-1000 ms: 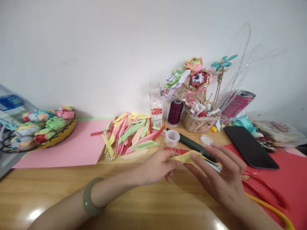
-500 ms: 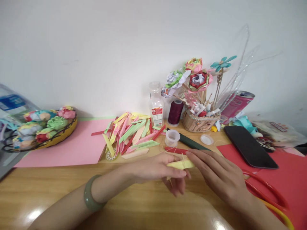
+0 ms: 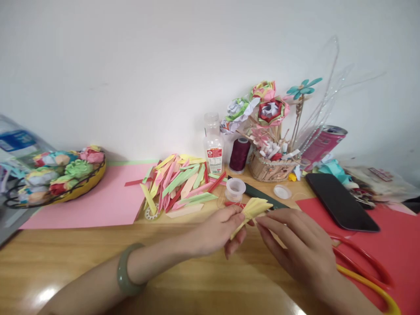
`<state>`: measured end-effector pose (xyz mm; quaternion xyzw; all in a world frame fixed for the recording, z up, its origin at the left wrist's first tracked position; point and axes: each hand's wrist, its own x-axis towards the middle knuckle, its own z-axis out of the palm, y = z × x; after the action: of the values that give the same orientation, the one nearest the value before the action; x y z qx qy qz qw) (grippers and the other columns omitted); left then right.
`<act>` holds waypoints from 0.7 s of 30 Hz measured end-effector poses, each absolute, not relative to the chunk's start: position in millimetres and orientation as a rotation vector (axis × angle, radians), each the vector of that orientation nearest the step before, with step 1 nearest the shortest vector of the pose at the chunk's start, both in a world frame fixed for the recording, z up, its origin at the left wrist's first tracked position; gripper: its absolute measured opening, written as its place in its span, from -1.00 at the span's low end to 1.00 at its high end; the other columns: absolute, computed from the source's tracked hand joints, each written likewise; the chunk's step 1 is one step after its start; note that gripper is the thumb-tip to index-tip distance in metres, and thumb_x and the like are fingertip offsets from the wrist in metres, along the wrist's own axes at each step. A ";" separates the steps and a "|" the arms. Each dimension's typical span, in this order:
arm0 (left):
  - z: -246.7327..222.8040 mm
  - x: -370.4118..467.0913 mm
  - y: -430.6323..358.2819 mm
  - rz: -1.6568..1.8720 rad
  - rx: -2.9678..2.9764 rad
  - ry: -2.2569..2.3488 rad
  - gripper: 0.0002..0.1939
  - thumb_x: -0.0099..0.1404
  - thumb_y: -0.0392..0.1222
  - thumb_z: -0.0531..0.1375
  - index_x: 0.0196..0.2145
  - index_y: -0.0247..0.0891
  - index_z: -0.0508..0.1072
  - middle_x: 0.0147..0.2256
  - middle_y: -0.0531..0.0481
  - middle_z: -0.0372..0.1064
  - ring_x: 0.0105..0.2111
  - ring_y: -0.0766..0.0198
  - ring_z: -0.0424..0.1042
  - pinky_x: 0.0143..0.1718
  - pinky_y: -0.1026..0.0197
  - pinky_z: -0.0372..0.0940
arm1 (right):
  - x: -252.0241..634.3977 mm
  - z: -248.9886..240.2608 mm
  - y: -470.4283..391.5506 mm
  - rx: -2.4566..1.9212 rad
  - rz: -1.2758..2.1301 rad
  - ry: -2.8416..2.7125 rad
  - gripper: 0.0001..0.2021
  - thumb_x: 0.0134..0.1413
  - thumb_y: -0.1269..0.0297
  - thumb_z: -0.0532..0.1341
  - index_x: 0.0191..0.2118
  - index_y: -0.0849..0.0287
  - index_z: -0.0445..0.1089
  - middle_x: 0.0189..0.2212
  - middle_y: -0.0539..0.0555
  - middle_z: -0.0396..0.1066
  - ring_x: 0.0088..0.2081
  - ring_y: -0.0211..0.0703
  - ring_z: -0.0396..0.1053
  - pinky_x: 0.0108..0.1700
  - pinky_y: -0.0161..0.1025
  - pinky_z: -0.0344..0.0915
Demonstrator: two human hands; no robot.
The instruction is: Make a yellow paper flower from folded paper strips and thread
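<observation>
My left hand (image 3: pixel 213 232) pinches a yellow folded paper piece (image 3: pixel 256 207) between thumb and fingers. The paper fans out toward the upper right, gathered narrow where the thumb presses it. Close by on the right, my right hand (image 3: pixel 303 243) has its thumb and fingertips drawn together beside the paper's lower edge. Whatever lies between those fingertips is too small to make out. Behind the hands are a small clear plastic cup (image 3: pixel 235 188) and a red folded strip (image 3: pixel 231 203), partly covered by the left hand.
A heap of coloured paper strips (image 3: pixel 179 181) lies behind the left hand. Farther back stand a clear bottle (image 3: pixel 214 151), a purple thread spool (image 3: pixel 239 155) and a basket (image 3: pixel 274 169) of paper flowers. To the right are a black phone (image 3: pixel 341 201) and red-and-yellow scissors handles (image 3: pixel 364 262).
The yellow paper has turned from lying nearly level to slanting up rightward, and its folds now spread like a fan. My right fingers have come off its end and curled together beneath.
</observation>
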<state>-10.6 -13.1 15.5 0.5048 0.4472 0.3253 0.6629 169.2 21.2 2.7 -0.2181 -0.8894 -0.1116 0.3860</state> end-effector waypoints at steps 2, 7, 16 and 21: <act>16.4 -9.6 -15.2 0.713 1.176 1.042 -0.75 0.31 -0.04 -0.12 -0.40 -0.26 0.12 -0.57 0.18 0.13 -0.73 0.53 0.11 -0.74 0.43 0.08 | 168.8 1.0 21.9 -0.556 -0.257 -2.327 -0.87 0.07 0.45 0.16 -0.22 0.17 0.32 -0.40 0.07 0.43 -0.37 -0.17 0.36 -0.34 -0.22 0.29; 15.5 -7.3 -18.6 0.620 1.266 1.184 -0.77 0.33 -0.07 -0.17 -0.41 -0.23 0.07 -0.60 0.19 0.12 -0.74 0.52 0.10 -0.74 0.43 0.05 | 168.4 -1.5 23.9 -0.550 -0.323 -2.433 -0.84 0.15 0.44 0.06 -0.19 0.22 0.34 -0.35 0.11 0.45 -0.32 -0.13 0.37 -0.32 -0.21 0.27; 12.1 -5.4 -19.5 0.640 1.584 1.354 -0.71 0.34 -0.10 -0.19 -0.49 -0.22 0.10 -0.63 0.14 0.12 -0.64 0.40 0.13 -0.54 0.28 0.06 | 162.8 0.7 19.7 -0.547 -0.284 -2.432 -0.88 0.14 0.43 0.08 -0.30 0.21 0.36 -0.46 0.06 0.44 -0.41 -0.19 0.38 -0.38 -0.26 0.28; 13.7 -6.3 -19.2 0.642 1.616 1.362 -0.71 0.34 -0.10 -0.20 -0.50 -0.22 0.08 -0.60 0.12 0.12 -0.57 0.35 0.15 -0.48 0.25 0.05 | 160.5 3.7 21.5 -0.521 -0.174 -2.407 -0.89 0.11 0.47 0.10 -0.27 0.24 0.36 -0.42 0.08 0.45 -0.39 -0.20 0.39 -0.35 -0.27 0.33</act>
<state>-6.3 -19.2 13.7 0.6535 0.5508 0.2594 0.4497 160.5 21.5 3.7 -0.1991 -0.9203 -0.0665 0.3303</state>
